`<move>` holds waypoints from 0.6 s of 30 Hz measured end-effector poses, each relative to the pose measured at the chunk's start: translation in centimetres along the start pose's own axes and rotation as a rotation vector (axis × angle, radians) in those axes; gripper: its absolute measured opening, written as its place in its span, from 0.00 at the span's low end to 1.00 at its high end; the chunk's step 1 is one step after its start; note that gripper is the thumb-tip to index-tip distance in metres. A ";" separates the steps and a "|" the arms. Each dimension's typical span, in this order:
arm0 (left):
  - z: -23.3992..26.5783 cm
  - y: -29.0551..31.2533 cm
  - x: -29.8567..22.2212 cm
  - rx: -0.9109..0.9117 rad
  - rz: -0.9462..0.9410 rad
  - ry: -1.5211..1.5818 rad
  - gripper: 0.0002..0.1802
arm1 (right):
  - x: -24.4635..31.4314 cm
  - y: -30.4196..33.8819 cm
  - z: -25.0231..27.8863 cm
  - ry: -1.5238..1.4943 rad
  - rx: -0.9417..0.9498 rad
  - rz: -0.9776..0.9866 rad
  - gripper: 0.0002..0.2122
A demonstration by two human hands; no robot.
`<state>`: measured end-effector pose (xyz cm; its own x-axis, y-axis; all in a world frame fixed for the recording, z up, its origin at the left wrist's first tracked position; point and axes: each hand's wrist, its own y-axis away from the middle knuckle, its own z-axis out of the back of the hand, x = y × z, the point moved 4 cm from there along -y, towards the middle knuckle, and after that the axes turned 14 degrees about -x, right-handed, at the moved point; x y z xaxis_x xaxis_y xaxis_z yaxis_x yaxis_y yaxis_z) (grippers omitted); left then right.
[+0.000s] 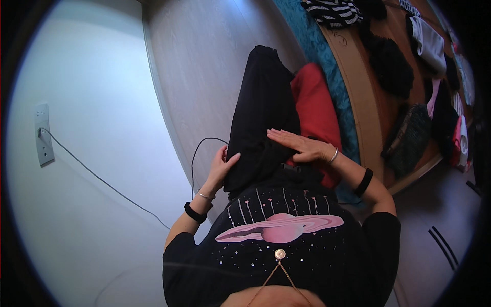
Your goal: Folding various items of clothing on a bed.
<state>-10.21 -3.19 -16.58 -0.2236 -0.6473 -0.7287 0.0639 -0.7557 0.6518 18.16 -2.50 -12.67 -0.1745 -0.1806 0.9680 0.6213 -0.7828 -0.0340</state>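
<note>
A long black garment, its exact kind unclear, lies lengthwise over my lap and covers most of my left leg. To its right a red trouser leg of mine shows. My left hand holds the garment's left edge near my waist, thumb on top and the other fingers partly hidden at the side. Flat on the cloth rests my right hand, fingers stretched out and pointing left, holding nothing. Both wrists carry a bangle and a black band.
At left, a white wall has a socket panel with a dark cable running from it toward me. A blue fluffy rug lies to my right. Beyond its tan edge, several clothes, including a striped piece and a grey one, cover a brown surface.
</note>
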 end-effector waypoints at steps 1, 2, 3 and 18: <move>-0.2 1.0 -1.0 0.038 0.003 0.045 0.32 | -0.1 0.1 0.1 0.070 -0.002 0.020 0.40; -0.1 1.4 -2.0 0.043 0.003 0.038 0.32 | -0.1 0.2 0.1 0.141 -0.004 0.038 0.41; 0.2 1.9 -2.5 0.112 0.149 0.054 0.30 | 0.1 0.0 -0.1 0.138 -0.009 0.041 0.41; 5.6 3.5 -10.7 0.093 0.282 0.403 0.09 | 3.6 -5.5 1.1 0.384 -0.459 0.099 0.26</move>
<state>-13.02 1.59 -5.35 0.1844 -0.8257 -0.5331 -0.0238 -0.5460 0.8375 14.96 1.82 -8.70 -0.4491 -0.4009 0.7985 0.2703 -0.9128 -0.3062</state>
